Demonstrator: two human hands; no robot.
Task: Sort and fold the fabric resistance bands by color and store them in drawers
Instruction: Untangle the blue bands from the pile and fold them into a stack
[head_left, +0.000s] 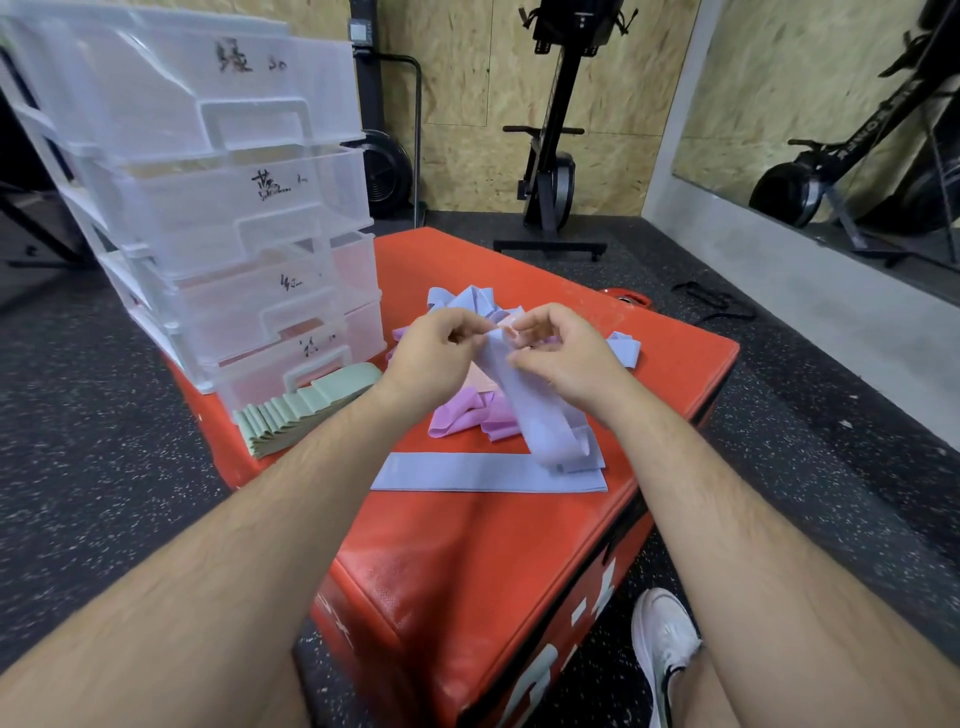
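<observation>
My left hand (436, 353) and my right hand (561, 358) both pinch the top end of a pale blue fabric band (535, 410), held up over a red padded box (467, 561). The band hangs down to the box top, where its lower end curls. Beneath it, a flat pale blue band (483, 473) lies stretched across the box. A loose pile of pink bands (467, 415) and more blue bands (467, 301) sits behind my hands. Folded green bands (306, 405) are stacked in a row in front of the clear plastic drawer unit (218, 218).
The drawer unit has several labelled drawers and stands on the box's far left corner. Black speckled rubber floor surrounds the box. Rowing machines (556, 156) stand by the wooden wall, and a mirror is at right. My white shoe (665, 644) is by the box's near right side.
</observation>
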